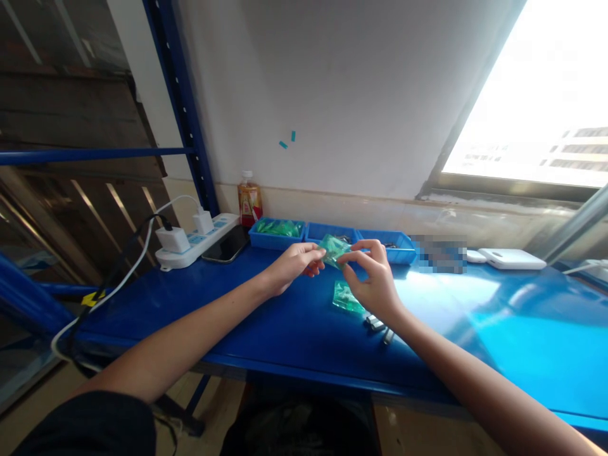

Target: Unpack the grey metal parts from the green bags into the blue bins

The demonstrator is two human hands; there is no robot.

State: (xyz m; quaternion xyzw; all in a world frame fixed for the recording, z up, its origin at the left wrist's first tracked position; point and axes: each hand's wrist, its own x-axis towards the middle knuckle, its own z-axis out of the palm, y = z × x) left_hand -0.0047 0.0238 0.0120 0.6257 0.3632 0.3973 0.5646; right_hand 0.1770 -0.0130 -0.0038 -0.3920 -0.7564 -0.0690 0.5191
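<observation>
Between my two hands is a small green clear plastic bag [334,249], raised over the blue table [285,323]. My left hand [297,263] pinches its left side between thumb and fingers. At its right edge, my right hand [373,275] has thumb and forefinger pressed close together on the plastic. Another green bag [346,297] with pale contents lies on the table below the hands. Several small metal pieces [375,323] rest beside it, partly under my right wrist.
Behind the hands stand a blue bin of green bags [277,234] and two blue bins [399,248] with small dark parts. Further left are a bottle [249,201], a phone [227,245] and a power strip [190,247]. A white device [513,258] lies at the right.
</observation>
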